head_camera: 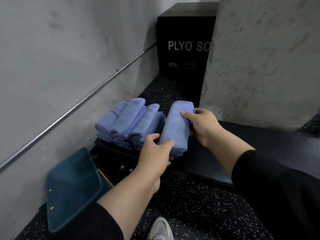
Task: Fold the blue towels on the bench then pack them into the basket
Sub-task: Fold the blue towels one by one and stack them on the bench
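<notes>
Head view: my left hand [158, 149] pinches the near end of a folded blue towel [174, 129] and my right hand [201, 124] grips its far side, fingers curled, at the bench [242, 153] left end, beside the folded stack [128, 122]. I judge both grips should stay level so the folds hold on the way to the basket [72, 189] below that end.

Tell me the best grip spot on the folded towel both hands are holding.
Hold the folded towel at its two short ends, from either side, as the left hand and right hand do: it is long and limp, so end grips stop sagging.
</notes>
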The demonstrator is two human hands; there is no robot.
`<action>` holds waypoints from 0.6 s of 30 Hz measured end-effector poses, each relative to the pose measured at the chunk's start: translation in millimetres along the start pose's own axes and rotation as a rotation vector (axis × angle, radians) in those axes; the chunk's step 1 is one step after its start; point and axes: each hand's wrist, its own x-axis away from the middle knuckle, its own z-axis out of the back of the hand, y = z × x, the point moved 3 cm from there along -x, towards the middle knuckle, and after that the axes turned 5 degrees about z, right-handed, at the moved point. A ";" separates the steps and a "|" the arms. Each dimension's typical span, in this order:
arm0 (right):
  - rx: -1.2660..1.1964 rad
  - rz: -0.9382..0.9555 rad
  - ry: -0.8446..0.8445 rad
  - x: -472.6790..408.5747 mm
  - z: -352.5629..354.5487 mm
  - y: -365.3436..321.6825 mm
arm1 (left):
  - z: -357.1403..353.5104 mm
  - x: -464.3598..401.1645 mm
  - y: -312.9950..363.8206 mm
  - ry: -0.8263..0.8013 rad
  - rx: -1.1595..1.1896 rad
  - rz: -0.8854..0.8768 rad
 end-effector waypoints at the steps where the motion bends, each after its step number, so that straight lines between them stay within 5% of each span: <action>1: 0.031 0.011 0.002 -7.1 -6.3 -1.0 | 7.1 1.5 6.3 0.072 -0.174 -0.097; 5: 0.182 0.057 -0.010 -29.5 -24.1 2.7 | 23.4 7.9 28.3 0.207 -0.780 -0.487; 9: 0.855 0.272 0.014 -30.6 -25.8 9.6 | 16.4 5.5 24.3 0.054 -1.250 -0.481; 18: 0.735 0.331 0.078 -15.4 1.1 2.8 | 11.4 6.6 33.6 0.069 -1.292 -0.508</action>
